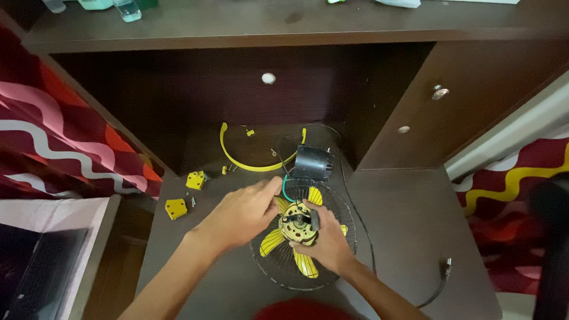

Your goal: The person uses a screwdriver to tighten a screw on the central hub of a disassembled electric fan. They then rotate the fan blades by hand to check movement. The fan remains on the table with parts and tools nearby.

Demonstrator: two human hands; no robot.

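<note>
Dark brown wooden desk [409, 219] with a recessed shelf bay, viewed from above; red patterned fabric [53, 136] hung at the left and right margins. Centre: a small dismantled fan lay on the desk top, its black wire grille [347, 228] flat on the wood and the yellow blades [269, 241] spread over it. The left hand [240, 216] reached in from the left, fingers curled and pinched near the green wire [285, 186] just above the hub. The right hand [326, 240] gripped the yellow motor hub [294, 228] from the lower right, fingers closed around it. A black motor housing [313, 162] stood just behind the grille, joined to it by the wire. Behind that lay a curved yellow rim strip [237, 157]. Two yellow brackets [185, 194] rested left of the hands, well apart from the grille, with small screws beside them. A black power cord [435, 284] trailed across the desk at lower right.
</note>
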